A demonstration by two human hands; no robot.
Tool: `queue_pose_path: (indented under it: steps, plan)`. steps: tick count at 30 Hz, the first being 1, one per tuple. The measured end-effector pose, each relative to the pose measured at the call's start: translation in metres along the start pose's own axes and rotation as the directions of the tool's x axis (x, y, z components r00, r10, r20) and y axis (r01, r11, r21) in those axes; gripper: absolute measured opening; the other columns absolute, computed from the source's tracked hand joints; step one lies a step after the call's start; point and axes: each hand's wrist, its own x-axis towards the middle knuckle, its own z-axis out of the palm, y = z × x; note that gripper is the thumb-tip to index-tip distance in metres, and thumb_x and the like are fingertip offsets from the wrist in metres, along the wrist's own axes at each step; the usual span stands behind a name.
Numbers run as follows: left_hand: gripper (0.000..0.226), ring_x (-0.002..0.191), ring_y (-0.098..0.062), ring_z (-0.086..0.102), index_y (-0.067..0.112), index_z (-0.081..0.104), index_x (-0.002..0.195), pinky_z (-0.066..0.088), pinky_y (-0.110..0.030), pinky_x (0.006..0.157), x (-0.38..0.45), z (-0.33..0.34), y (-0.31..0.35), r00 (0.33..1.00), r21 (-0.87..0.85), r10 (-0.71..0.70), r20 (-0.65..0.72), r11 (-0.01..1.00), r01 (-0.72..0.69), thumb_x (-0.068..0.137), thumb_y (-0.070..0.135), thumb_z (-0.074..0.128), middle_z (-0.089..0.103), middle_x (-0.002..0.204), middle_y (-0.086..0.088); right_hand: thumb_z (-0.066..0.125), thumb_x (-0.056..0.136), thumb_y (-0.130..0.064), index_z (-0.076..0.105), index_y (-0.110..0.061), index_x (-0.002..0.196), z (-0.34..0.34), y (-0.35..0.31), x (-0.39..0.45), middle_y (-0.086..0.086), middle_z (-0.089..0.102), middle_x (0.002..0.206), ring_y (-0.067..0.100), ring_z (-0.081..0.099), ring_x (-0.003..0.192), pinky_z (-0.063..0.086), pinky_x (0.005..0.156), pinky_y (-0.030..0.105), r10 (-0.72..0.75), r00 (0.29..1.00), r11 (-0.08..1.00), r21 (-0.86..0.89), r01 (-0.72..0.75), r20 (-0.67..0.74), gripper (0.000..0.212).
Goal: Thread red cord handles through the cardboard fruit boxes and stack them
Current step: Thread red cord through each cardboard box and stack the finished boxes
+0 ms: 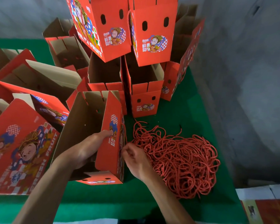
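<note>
Left hand (86, 149) gripping open box (109, 143) (thumb on flap); right hand (134, 160) pinching cord (123, 126)

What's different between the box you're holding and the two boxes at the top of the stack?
The held box stands open-topped on the green table, the left hand reaching inside; the top boxes sit raised on other boxes. A red cord hangs on the top boxes. All share red cartoon printing.

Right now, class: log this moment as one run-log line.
left hand: holds open box | right hand: pinches cord at box side | cord pile: beside on green mat | stack: behind
</note>
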Motion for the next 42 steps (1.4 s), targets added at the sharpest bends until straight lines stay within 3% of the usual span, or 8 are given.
queue_pose_path:
  steps: [9,18,25,28,31,34,38,42]
  plan:
    - [0.046,0.096,-0.023,0.076,0.030,0.059,0.125,0.055,-0.047,0.095,-0.001,0.002,-0.002,1.000,-0.006,0.008,-0.006,1.000,-0.008,0.095,0.064,0.049,0.079,0.102,-0.001,0.052,0.106,-0.021,0.055,-0.013,0.081,0.014,0.000,-0.001,-0.005,0.030,0.057,0.013,0.016,0.049,0.018,0.046,0.025,0.239,0.970,0.787,0.576,-0.221,0.045,0.026]
    - [0.051,0.095,-0.021,0.076,0.032,0.058,0.126,0.056,-0.041,0.086,-0.001,0.002,-0.006,1.000,0.004,0.019,-0.006,1.000,-0.019,0.092,0.069,0.049,0.078,0.103,0.001,0.053,0.102,-0.023,0.040,-0.026,0.067,0.025,-0.001,0.000,-0.009,0.022,0.055,0.007,0.017,0.041,0.017,0.036,0.021,0.304,0.933,0.426,0.848,-0.316,0.195,0.037]
    - [0.051,0.096,-0.022,0.076,0.031,0.059,0.125,0.054,-0.048,0.097,0.001,0.001,-0.007,1.000,-0.011,0.021,0.019,1.000,-0.020,0.092,0.068,0.050,0.078,0.105,-0.001,0.050,0.101,-0.035,0.039,-0.026,0.058,0.016,-0.004,-0.006,-0.006,0.032,0.052,0.013,0.022,0.041,0.021,0.041,0.024,0.237,0.966,0.834,0.488,-0.258,0.105,0.045]
    - [0.052,0.094,-0.022,0.076,0.029,0.060,0.125,0.055,-0.047,0.093,0.002,0.002,-0.007,0.999,-0.011,0.021,0.030,1.000,-0.021,0.092,0.068,0.050,0.078,0.104,-0.002,0.049,0.109,-0.042,0.064,-0.027,0.079,0.018,-0.005,-0.006,-0.012,0.062,0.064,0.001,0.056,0.054,0.044,0.053,0.017,0.170,0.984,0.885,0.431,-0.174,0.050,0.037]
    - [0.053,0.096,-0.024,0.076,0.029,0.060,0.126,0.054,-0.049,0.096,0.002,0.001,-0.007,0.999,-0.010,0.029,0.033,1.000,-0.028,0.091,0.068,0.050,0.078,0.106,-0.003,0.051,0.106,-0.044,0.059,-0.016,0.090,0.019,-0.006,-0.006,-0.013,0.063,0.066,0.000,0.057,0.054,0.044,0.052,0.015,0.145,0.989,0.860,0.489,-0.143,0.035,0.034]
    - [0.053,0.097,-0.024,0.076,0.030,0.059,0.126,0.053,-0.051,0.099,0.002,0.002,-0.008,0.998,-0.006,0.039,0.041,0.999,-0.038,0.091,0.069,0.050,0.078,0.106,-0.002,0.047,0.110,-0.042,0.062,-0.009,0.099,0.023,-0.006,-0.005,0.000,0.068,0.080,0.016,0.066,0.072,0.055,0.064,0.032,0.182,0.983,0.845,0.516,-0.139,-0.032,0.037]
    - [0.053,0.099,-0.024,0.075,0.032,0.059,0.125,0.051,-0.053,0.101,0.000,0.005,-0.008,0.998,-0.003,0.046,0.045,0.999,-0.045,0.090,0.071,0.049,0.078,0.107,-0.001,0.042,0.109,-0.049,0.060,-0.014,0.102,0.035,-0.006,-0.011,0.011,0.070,0.090,0.035,0.069,0.080,0.058,0.071,0.056,0.072,0.966,0.966,0.258,-0.005,-0.248,0.041]
    - [0.051,0.097,-0.020,0.076,0.035,0.059,0.120,0.057,-0.047,0.092,-0.002,0.008,-0.004,0.995,-0.007,0.053,0.079,0.999,-0.053,0.088,0.074,0.047,0.078,0.105,0.003,0.032,0.109,-0.059,0.052,-0.028,0.098,0.044,-0.008,-0.014,0.004,0.071,0.082,0.021,0.071,0.067,0.058,0.060,0.051,-0.011,0.934,0.997,0.068,0.037,-0.357,0.038]
